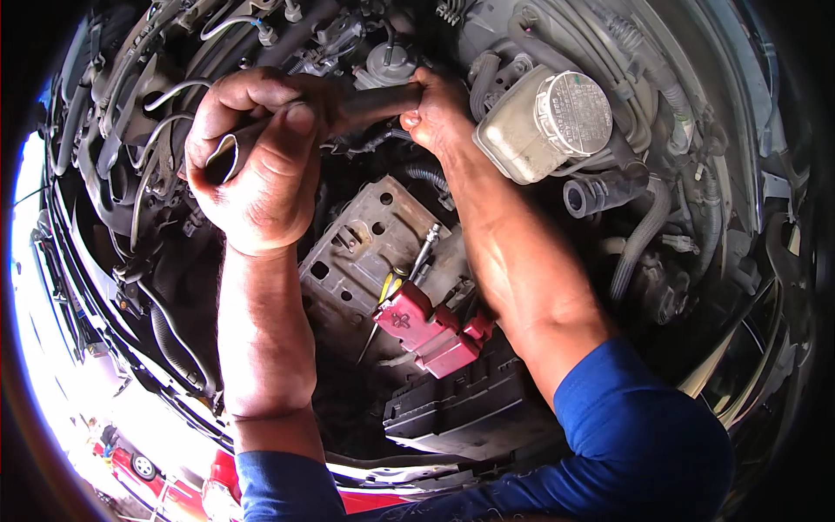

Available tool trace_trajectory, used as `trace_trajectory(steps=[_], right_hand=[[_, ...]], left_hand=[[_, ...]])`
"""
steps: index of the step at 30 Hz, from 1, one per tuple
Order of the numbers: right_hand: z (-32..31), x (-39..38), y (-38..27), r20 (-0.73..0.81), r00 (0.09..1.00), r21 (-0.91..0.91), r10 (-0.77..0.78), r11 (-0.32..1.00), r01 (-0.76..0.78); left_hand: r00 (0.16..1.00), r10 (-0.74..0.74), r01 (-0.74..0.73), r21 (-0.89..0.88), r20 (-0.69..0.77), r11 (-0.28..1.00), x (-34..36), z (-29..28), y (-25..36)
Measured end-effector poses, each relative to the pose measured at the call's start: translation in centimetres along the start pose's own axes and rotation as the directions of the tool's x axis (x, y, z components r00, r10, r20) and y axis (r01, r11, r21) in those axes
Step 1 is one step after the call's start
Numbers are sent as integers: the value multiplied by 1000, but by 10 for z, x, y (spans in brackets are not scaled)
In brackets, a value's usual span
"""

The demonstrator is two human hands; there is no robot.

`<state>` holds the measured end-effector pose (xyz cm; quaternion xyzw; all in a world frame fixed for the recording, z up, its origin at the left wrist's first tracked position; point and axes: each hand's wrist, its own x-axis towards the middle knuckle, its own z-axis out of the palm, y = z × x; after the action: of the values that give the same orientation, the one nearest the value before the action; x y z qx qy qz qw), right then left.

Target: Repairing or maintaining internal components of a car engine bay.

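A dark rubber hose spans both my hands over the upper middle of an engine bay. My left hand is wrapped round its left part, and the hose's open, squashed-looking end shows at the palm below the thumb. My right hand closes on the right part with thumb and fingers; what lies beyond that grip is hidden. Just behind the hose stands a round metal part with a thin tube on top. Below the hands lies a flat metal tray with holes.
A cloudy fluid reservoir with a white cap stands beside my right forearm, above an open-ended black hose. A socket extension and a yellow-handled screwdriver lie by a red plastic cover. A black box sits nearer.
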<state>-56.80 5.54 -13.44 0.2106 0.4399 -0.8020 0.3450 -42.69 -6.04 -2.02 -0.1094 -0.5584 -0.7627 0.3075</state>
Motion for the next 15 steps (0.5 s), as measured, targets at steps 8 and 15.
trace_trajectory(steps=[8,15], right_hand=[[-12,16,2,39,998,-15,40,999,-40],[-12,13,0,97,995,-24,20,1000,-18]], left_hand=[[998,-62,62,24,-10,998,8,-1,2],[1000,3,-4,-28,-31,1000,22,12,1]])
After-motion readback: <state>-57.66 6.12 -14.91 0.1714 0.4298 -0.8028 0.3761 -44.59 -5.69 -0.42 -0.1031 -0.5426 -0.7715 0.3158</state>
